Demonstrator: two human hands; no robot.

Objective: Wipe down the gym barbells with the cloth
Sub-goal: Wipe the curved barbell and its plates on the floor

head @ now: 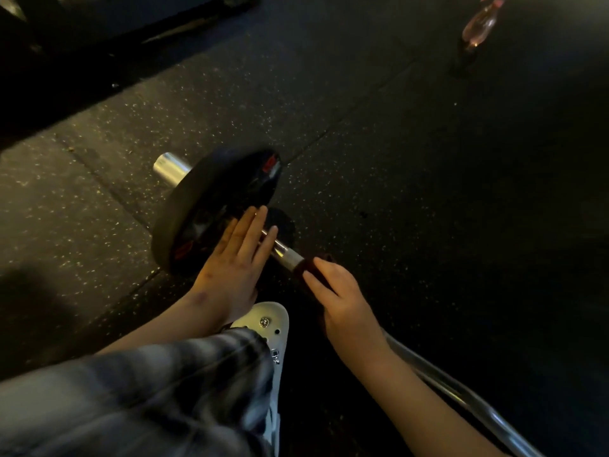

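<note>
A barbell lies on the dark rubber floor, its chrome bar running from the centre down to the lower right. A black weight plate sits on its far end, with the chrome sleeve end sticking out beyond it. My left hand is flat with straight fingers against the plate's inner face, beside the bar. My right hand grips a dark cloth wrapped round the bar just below the bare chrome stretch.
A clear pinkish plastic bottle stands on the floor at the upper right. My white shoe and plaid trouser leg are at the bottom centre, next to the bar. Dark equipment fills the upper left.
</note>
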